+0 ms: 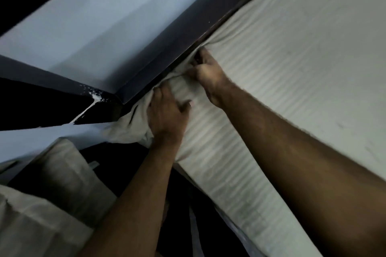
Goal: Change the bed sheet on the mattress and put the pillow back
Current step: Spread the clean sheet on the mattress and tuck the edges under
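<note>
At the mattress corner, toward ten o'clock, the left hand [167,115] and right hand [206,73] curl their fingers, gripping the pale striped cotton bed sheet [261,64] against the dark wooden headboard [167,52].

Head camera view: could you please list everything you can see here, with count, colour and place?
bed sheet: one, off-white with faint stripes, spread over the mattress on the right, bunched at the corner by the frame.
bed frame: one, dark, running diagonally from the upper right to the centre left along the sheet's edge.
wall: pale blue, behind the frame at upper left.
pale cloth bundle: one, off-white, lower left beside the bed; too dim to tell whether it is a pillow or linen.
left hand: one, gripping the bunched sheet at the corner.
right hand: one, fingers curled round the sheet's edge next to the frame.
</note>
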`<state>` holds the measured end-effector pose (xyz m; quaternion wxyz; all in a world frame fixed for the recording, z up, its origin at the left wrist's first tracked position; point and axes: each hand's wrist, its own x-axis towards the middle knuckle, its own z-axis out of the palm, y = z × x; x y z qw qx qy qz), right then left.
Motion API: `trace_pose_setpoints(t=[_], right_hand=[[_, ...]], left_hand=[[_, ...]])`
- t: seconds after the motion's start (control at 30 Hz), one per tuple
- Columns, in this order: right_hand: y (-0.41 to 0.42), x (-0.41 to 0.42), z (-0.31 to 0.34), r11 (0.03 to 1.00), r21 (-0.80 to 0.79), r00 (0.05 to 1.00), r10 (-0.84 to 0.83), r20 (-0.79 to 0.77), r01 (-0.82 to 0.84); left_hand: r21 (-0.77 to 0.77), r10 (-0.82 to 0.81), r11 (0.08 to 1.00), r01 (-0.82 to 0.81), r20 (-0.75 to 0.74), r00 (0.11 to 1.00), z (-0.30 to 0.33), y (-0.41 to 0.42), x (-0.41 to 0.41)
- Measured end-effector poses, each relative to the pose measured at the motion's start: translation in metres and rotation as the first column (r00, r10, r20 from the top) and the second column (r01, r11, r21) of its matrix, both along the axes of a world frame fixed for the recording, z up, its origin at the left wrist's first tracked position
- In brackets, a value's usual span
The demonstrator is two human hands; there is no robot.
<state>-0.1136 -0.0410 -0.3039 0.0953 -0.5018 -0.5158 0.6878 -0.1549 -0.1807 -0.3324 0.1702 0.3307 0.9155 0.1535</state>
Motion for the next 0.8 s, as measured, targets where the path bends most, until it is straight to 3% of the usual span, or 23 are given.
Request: trace_pose_setpoints(t=[0.1, 0.13, 0.2, 0.23, 0.27, 0.33, 0.4, 0.47, 0.6, 0.7, 0.8], right_hand=[[-0.003, 0.007, -0.005, 0.957, 0.144, 0.965, 0.238, 0.109, -0.253], [-0.003, 0.009, -0.004, 0.870, 0.242, 0.897, 0.383, 0.220, -0.431], [0.000, 0.007, -0.010, 0.539, 0.337, 0.631, 0.584, 0.511, -0.772], [-0.003, 0.008, -0.012, 0.434, 0.357, 0.562, 0.608, 0.561, -0.827], [-0.006, 0.010, -0.017, 0.419, 0.384, 0.568, 0.614, 0.548, -0.823], [-0.014, 0.021, -0.024, 0.542, 0.507, 0.742, 0.487, 0.460, -0.671], [-0.021, 0.037, -0.030, 0.633, 0.616, 0.865, 0.190, 0.464, -0.469], [-0.023, 0.048, -0.034, 0.696, 0.552, 0.818, 0.090, 0.568, -0.460], [-0.017, 0.052, -0.037, 0.682, 0.396, 0.709, 0.259, 0.655, -0.615], [-0.018, 0.054, -0.033, 0.679, 0.415, 0.722, 0.251, 0.644, -0.606], [-0.025, 0.061, -0.031, 0.655, 0.444, 0.727, 0.243, 0.643, -0.612]], left_hand=[[-0.088, 0.068, 0.994, -0.063, 0.060, 0.996, -0.002, 0.006, -0.016], [-0.148, 0.089, 0.986, -0.072, 0.109, 0.990, -0.002, 0.011, -0.022], [-0.254, 0.068, 0.967, -0.007, 0.234, 0.970, -0.001, 0.025, -0.035], [-0.276, 0.032, 0.960, 0.054, 0.299, 0.954, 0.002, 0.032, -0.039], [-0.283, 0.002, 0.953, 0.105, 0.354, 0.935, 0.003, 0.037, -0.043], [-0.287, 0.028, 0.952, 0.107, 0.430, 0.902, 0.003, 0.040, -0.046], [-0.237, 0.142, 0.971, -0.036, 0.446, 0.883, 0.002, 0.032, -0.047], [-0.187, 0.164, 0.978, -0.096, 0.397, 0.903, 0.001, 0.026, -0.042], [-0.303, 0.037, 0.952, -0.036, -0.002, 0.999, -0.001, 0.017, -0.019], [-0.273, -0.099, 0.961, 0.033, -0.232, 0.968, -0.004, 0.001, 0.003], [-0.109, -0.248, 0.968, 0.226, -0.274, 0.929, -0.013, -0.015, 0.011]])
